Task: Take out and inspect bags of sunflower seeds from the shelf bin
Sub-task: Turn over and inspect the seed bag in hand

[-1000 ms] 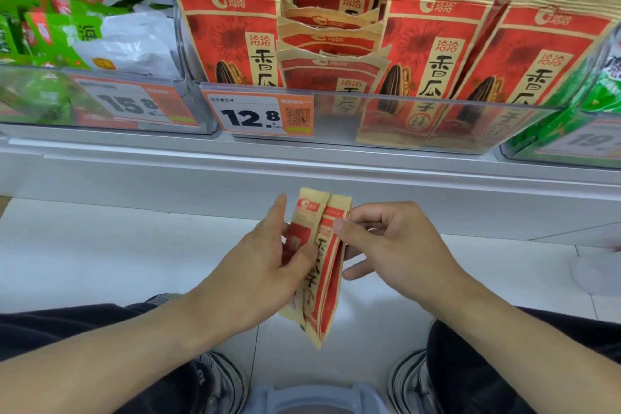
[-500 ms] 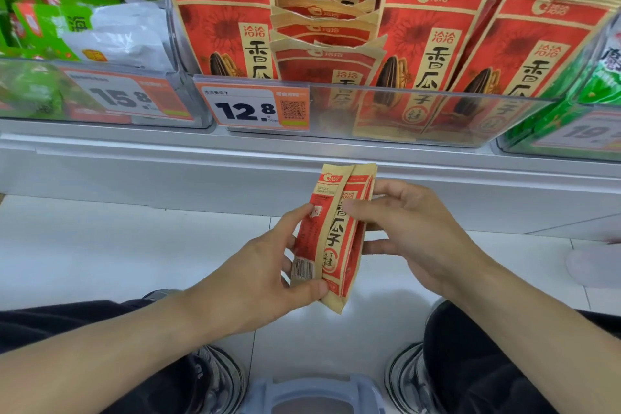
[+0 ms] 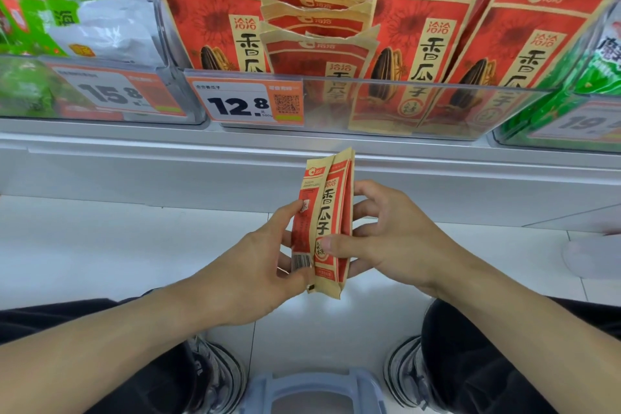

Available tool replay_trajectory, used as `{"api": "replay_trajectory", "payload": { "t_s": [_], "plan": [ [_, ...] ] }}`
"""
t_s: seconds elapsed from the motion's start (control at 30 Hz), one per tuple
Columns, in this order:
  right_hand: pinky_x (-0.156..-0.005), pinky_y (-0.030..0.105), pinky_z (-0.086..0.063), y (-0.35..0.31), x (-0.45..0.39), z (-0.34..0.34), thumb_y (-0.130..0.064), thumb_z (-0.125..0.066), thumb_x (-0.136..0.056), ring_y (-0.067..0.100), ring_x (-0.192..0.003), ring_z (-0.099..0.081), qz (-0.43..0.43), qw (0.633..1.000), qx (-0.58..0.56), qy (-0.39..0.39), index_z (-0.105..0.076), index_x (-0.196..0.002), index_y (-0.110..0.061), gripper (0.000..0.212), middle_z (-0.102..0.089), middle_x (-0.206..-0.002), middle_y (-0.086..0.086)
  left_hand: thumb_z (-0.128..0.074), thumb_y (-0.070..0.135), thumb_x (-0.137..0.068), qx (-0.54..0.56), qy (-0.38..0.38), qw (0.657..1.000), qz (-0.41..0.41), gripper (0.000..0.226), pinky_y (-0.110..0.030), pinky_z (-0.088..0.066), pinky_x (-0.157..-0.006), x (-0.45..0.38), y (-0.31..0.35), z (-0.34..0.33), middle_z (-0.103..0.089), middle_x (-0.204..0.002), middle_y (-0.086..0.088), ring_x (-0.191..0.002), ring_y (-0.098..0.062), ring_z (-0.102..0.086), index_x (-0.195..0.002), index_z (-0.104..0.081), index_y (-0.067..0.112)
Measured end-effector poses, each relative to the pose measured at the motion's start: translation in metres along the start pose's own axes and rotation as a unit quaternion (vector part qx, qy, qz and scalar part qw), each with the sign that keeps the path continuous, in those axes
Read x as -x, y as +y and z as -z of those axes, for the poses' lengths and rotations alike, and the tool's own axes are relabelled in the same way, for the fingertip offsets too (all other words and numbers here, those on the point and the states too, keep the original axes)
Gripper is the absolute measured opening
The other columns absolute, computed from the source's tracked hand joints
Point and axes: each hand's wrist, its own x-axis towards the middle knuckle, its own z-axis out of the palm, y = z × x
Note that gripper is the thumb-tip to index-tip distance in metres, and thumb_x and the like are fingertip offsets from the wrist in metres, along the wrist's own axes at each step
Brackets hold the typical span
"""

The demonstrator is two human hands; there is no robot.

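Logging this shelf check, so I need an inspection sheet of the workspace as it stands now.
Surface: white shelf ledge above pale floor tiles.
Job's things: seed bag held upright, edge-on, below the clear bin of red bags.
Clutter: green snack packs in the bin to the left; price tag reads 12.8.
Grippers: left hand and right hand both grip the bag.
Cables: nothing seen.
Surroundings: shoes, grey stool below.

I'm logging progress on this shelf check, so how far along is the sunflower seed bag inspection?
Done: one red and tan paper sunflower seed bag is out of the clear plastic shelf bin. In hand: the left hand and right hand hold it edge-on below the shelf for inspection. Left: many matching red bags stand in the bin.
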Motion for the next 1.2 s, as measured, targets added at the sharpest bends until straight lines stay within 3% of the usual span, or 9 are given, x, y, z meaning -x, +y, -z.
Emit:
{"api": "replay_trajectory", "payload": {
  "t_s": [0.23,0.4,0.5,0.63,0.7,0.8,0.9,1.1,1.2],
  "plan": [
    [-0.072,0.048,-0.064,0.001,-0.001,-0.001,-0.01,-0.084,-0.081,0.025,-0.088,-0.077,-0.002,1.0,0.0,-0.005,-0.055,-0.13,-0.028,0.06,-0.069,-0.111,0.003,-0.07,0.029,-0.093,-0.007,-0.015,1.0,0.001,0.09,-0.012,-0.055,-0.075,0.001,0.001,0.0,-0.053,-0.118,0.026,-0.097,0.007,-0.066,-0.154,-0.007,0.05],
    [-0.071,0.044,-0.065,-0.001,0.003,-0.001,-0.021,-0.088,-0.077,0.022,-0.081,-0.077,-0.012,0.999,0.027,-0.027,-0.058,-0.125,-0.029,0.057,-0.069,-0.106,0.002,-0.073,0.054,-0.079,0.05,-0.004,0.999,0.017,0.074,-0.03,-0.061,-0.084,0.005,0.005,0.0,-0.055,-0.12,0.022,-0.096,-0.001,-0.069,-0.138,-0.029,0.052],
    [-0.072,0.041,-0.065,-0.005,0.005,-0.001,-0.027,-0.084,-0.081,0.02,-0.077,-0.077,-0.02,0.998,0.053,-0.03,-0.059,-0.119,-0.026,0.046,-0.071,-0.099,0.001,-0.071,0.047,-0.089,0.064,-0.027,0.997,0.022,0.057,-0.026,-0.061,-0.079,0.008,0.011,-0.002,-0.055,-0.119,0.019,-0.093,-0.002,-0.07,-0.133,-0.034,0.046],
    [-0.075,0.04,-0.064,-0.01,0.008,-0.002,-0.039,-0.07,-0.093,0.018,-0.074,-0.077,-0.018,0.999,0.022,-0.017,-0.064,-0.113,-0.022,0.027,-0.076,-0.091,0.002,-0.068,0.056,-0.069,0.153,-0.054,0.987,0.011,0.063,-0.037,-0.057,-0.093,0.013,0.014,0.0,-0.064,-0.119,0.015,-0.105,-0.006,-0.067,-0.128,-0.049,0.044],
    [-0.076,0.039,-0.064,-0.012,0.01,-0.002,-0.038,-0.065,-0.097,0.02,-0.075,-0.077,-0.007,1.0,-0.004,-0.028,-0.066,-0.11,-0.019,0.023,-0.076,-0.093,0.005,-0.069,0.047,-0.08,0.17,-0.049,0.984,-0.013,0.046,-0.033,-0.055,-0.095,0.014,0.018,0.0,-0.067,-0.119,0.01,-0.109,-0.007,-0.066,-0.124,-0.057,0.037],
    [-0.074,0.036,-0.064,-0.012,0.012,-0.005,-0.035,-0.065,-0.097,0.019,-0.08,-0.076,0.012,0.999,0.005,-0.034,-0.068,-0.105,-0.02,0.017,-0.075,-0.094,0.005,-0.069,0.024,-0.095,0.098,0.027,0.994,-0.042,0.02,-0.022,-0.057,-0.082,0.013,0.019,-0.002,-0.073,-0.1,0.006,-0.092,-0.008,-0.071,-0.114,-0.062,0.026],
    [-0.078,0.043,-0.063,-0.007,0.009,-0.004,-0.031,-0.077,-0.089,0.017,-0.08,-0.074,0.024,0.998,0.053,0.01,-0.068,-0.096,-0.021,0.015,-0.072,-0.09,-0.001,-0.07,0.017,-0.093,0.049,0.046,0.997,-0.045,0.025,-0.011,-0.054,-0.076,0.012,0.017,0.001,-0.074,-0.098,0.018,-0.089,0.0,-0.071,-0.111,-0.064,0.033],
    [-0.081,0.042,-0.061,-0.01,0.006,0.014,-0.021,-0.093,-0.069,0.013,-0.092,-0.07,0.036,0.994,0.062,0.079,-0.047,-0.125,-0.031,0.074,-0.064,-0.11,-0.008,-0.077,0.027,-0.088,-0.066,0.034,0.994,-0.078,0.017,-0.017,-0.055,-0.068,0.014,0.019,0.017,-0.075,-0.084,0.015,-0.075,-0.005,-0.071,-0.099,-0.068,0.037],
    [-0.077,0.05,-0.061,-0.014,0.009,0.021,-0.02,-0.094,-0.068,0.024,-0.084,-0.072,0.089,0.993,0.067,0.047,-0.072,-0.1,-0.027,0.04,-0.076,-0.088,0.001,-0.085,0.04,-0.077,-0.195,0.113,0.967,-0.118,0.017,-0.018,-0.048,-0.057,0.013,0.023,0.034,-0.071,-0.07,0.016,-0.067,-0.005,-0.066,-0.088,-0.071,0.038]
  ]
}}
